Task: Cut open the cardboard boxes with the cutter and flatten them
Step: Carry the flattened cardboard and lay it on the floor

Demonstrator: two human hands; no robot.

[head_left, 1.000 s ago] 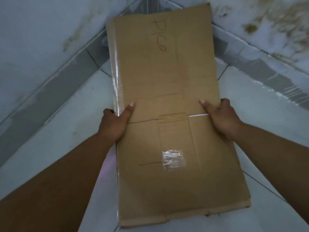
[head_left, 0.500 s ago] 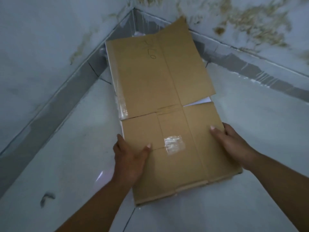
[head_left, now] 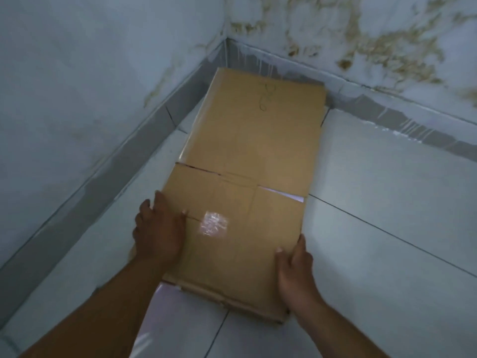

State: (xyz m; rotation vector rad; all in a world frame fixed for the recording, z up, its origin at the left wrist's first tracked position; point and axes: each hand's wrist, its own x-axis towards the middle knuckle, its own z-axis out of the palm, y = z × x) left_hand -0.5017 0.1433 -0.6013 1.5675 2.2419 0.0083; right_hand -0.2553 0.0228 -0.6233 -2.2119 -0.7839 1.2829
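A flattened brown cardboard box (head_left: 253,156) lies flat on the pale tiled floor, its far end in the corner of the room. Handwriting marks its far part, and a patch of clear tape (head_left: 215,224) sits near its near end. My left hand (head_left: 158,228) rests palm down on the box's near left edge, fingers spread. My right hand (head_left: 294,267) touches the near right edge with its fingers straight. No cutter is in view.
Two stained white walls (head_left: 361,34) meet in the corner behind the box, with a grey skirting (head_left: 134,140) along their base. Tiled floor (head_left: 387,228) stretches to the right and in front.
The box has gone from being held up and tilted to lying flat in the corner. Both hands have slid toward its near end.
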